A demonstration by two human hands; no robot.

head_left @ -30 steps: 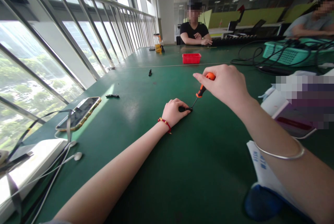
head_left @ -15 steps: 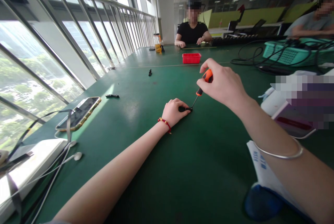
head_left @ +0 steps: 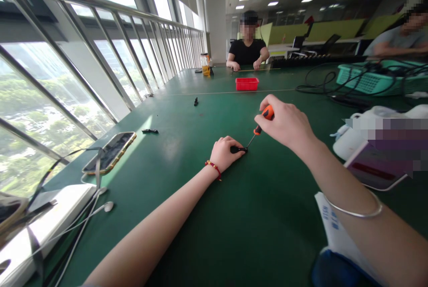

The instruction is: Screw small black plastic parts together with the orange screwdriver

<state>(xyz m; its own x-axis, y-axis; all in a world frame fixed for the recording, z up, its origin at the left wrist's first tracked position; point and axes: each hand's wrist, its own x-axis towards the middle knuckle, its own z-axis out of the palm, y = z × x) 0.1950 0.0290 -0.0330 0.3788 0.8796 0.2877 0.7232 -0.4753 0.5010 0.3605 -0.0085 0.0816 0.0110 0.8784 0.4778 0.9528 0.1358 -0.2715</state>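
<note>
Near the edge, at 8 o'clock from the hands, white earbuds lie on the green table, w/ a phone past them at 9. In the middle the left hand has its fingers curled tight, pinching a small black part down on the table, & the right hand, at 1 o'clock, wraps its fingers round the orange screwdriver, tip touching the part. Far off at 12 sits a red tray, then a person in a black top.
</note>
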